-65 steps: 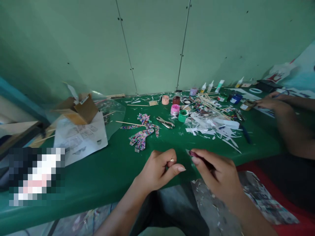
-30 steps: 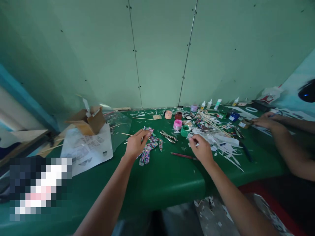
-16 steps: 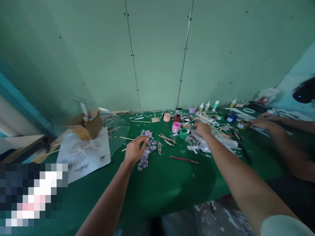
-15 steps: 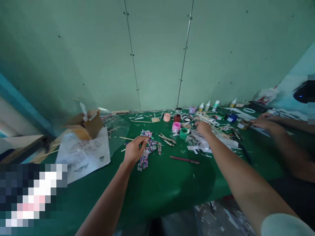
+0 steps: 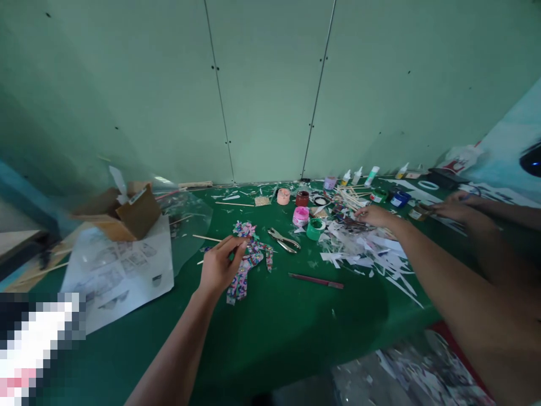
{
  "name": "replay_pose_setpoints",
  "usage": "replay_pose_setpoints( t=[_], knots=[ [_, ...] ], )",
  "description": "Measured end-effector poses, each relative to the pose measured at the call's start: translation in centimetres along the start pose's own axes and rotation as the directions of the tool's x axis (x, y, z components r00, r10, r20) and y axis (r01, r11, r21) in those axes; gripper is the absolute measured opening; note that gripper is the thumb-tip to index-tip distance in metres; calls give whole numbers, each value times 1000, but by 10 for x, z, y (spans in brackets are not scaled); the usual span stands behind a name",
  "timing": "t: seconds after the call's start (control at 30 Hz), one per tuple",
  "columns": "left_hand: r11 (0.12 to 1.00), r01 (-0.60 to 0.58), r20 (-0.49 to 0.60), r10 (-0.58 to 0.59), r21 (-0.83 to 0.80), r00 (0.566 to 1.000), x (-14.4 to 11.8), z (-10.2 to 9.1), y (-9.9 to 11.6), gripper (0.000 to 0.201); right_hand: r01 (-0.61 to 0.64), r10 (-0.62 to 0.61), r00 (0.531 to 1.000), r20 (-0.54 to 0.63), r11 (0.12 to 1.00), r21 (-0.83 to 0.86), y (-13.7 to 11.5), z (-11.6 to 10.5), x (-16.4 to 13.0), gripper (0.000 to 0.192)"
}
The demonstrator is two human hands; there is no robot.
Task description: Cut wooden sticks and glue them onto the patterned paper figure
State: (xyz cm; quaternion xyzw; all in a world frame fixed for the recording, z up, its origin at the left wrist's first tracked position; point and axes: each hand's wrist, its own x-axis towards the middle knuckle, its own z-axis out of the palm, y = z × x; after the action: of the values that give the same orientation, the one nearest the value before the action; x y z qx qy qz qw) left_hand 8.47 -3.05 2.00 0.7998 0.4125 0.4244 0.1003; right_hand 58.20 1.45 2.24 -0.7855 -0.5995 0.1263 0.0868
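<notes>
My left hand (image 5: 218,265) reaches across the green table (image 5: 274,327) and pinches the edge of a colourful patterned paper figure (image 5: 249,260) that lies flat. My right hand (image 5: 374,216) is stretched far to the right, fingers spread low over a heap of white paper scraps (image 5: 363,248) and thin wooden sticks (image 5: 347,197). I cannot see anything held in it. A red pencil (image 5: 316,280) lies on the table between my two arms.
Metal pliers (image 5: 284,239) lie beside the figure. Behind them stand pink (image 5: 301,216), green (image 5: 314,229), peach (image 5: 283,196) and dark red (image 5: 302,198) paint pots and small glue bottles (image 5: 357,175). A cardboard box (image 5: 122,211) sits on a printed sheet (image 5: 118,270) at left. Another person's hands (image 5: 456,206) work at right.
Both hands left my lap and went out over the table. The red pencil was laid down. My left hand settled on the paper figure; my right hand moved right into the sticks and scraps.
</notes>
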Motion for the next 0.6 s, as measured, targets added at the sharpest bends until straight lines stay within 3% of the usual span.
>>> replay_pose_setpoints(
  t=[0.2, 0.4, 0.5, 0.6],
  knots=[
    [1000, -31, 9, 31, -4, 999, 1, -1, 0, 24, 36, -49, 982, 184, 997, 75, 4, 4, 0, 19],
    [1000, -21, 21, 21, -9, 1000, 0, -3, 0, 23, -94, 101, 993, 61, 990, -108, 4, -6, 5, 24],
    [999, -29, 23, 30, -24, 999, 0, -4, 0, 22, -40, 43, 989, 141, 999, -22, 2, -4, 3, 20],
    [998, -33, 19, 34, -49, 999, 0, -5, 1, 20, -12, -2, 992, 127, 994, 112, -2, 0, 3, 25]
  ],
)
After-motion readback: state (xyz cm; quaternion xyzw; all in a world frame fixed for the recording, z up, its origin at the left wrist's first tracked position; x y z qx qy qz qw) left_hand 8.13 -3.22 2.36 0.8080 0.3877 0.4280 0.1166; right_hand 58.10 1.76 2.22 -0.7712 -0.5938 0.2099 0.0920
